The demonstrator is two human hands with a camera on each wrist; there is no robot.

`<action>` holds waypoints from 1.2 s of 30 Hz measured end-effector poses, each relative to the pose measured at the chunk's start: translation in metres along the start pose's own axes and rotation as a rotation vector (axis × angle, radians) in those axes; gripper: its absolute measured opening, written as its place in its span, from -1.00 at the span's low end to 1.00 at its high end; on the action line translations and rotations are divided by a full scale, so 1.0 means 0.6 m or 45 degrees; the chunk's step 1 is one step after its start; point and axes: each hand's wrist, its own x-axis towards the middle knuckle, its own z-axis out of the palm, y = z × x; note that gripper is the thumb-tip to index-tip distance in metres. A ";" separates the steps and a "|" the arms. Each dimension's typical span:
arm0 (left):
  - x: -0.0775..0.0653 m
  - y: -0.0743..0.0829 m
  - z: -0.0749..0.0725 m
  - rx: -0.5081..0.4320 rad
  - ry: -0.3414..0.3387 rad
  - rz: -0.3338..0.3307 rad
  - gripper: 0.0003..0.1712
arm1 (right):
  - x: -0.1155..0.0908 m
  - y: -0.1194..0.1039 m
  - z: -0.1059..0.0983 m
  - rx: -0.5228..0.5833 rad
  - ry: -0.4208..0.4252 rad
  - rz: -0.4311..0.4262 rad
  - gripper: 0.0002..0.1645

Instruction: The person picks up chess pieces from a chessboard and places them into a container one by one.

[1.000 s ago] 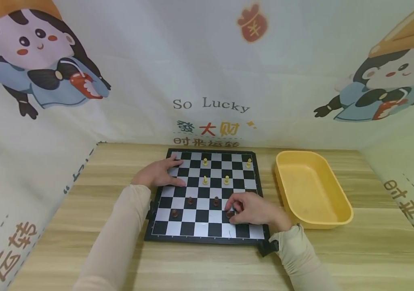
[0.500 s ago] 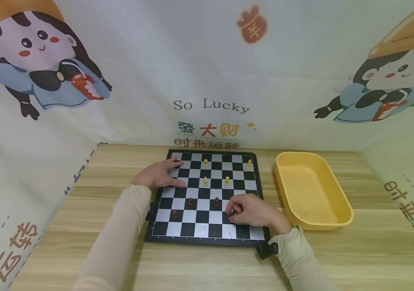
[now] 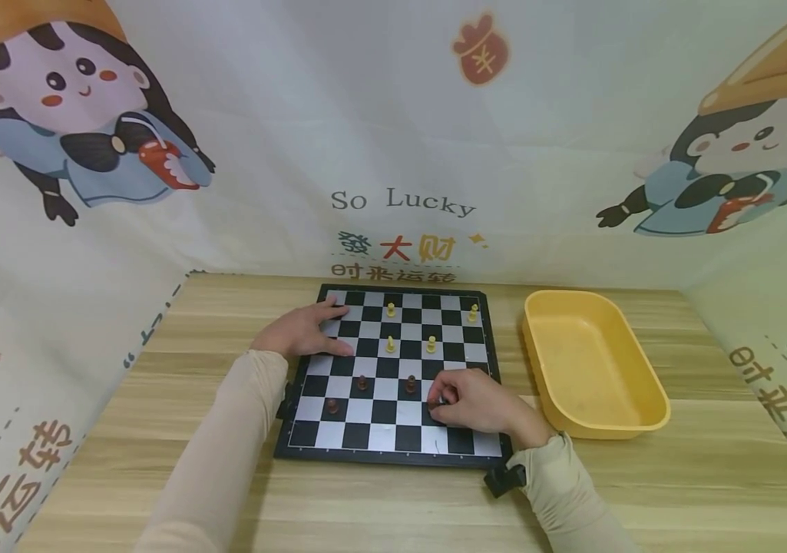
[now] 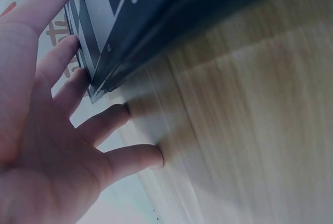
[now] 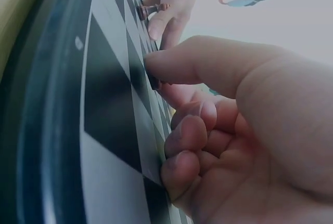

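A black-and-white chessboard (image 3: 384, 412) lies on the table. My left hand (image 3: 299, 331) rests across its left edge with fingers spread; in the left wrist view some fingers (image 4: 132, 161) touch the tabletop beside the board. Over the board's front right part, my right hand (image 3: 476, 399) pinches a small dark brown chess piece between thumb and forefinger. Fingers mostly hide that chess piece (image 5: 155, 82) in the right wrist view. Other brown pieces (image 3: 411, 384) stand toward the near side. Several yellow pieces (image 3: 431, 344) stand on the far half.
Right of the board is a yellow plastic tray (image 3: 593, 361). The wooden table (image 3: 379, 507) extends in front and to both sides. A printed cloth (image 3: 262, 153) hangs behind and around it.
The brown chess piece in my right fingers has tilted and is now mostly covered by them. The right hand has shifted very little; the left hand stays on the board edge.
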 end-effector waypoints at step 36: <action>0.007 -0.001 0.002 -0.045 0.010 -0.043 0.12 | -0.046 -0.029 -0.073 0.142 0.301 0.081 -0.78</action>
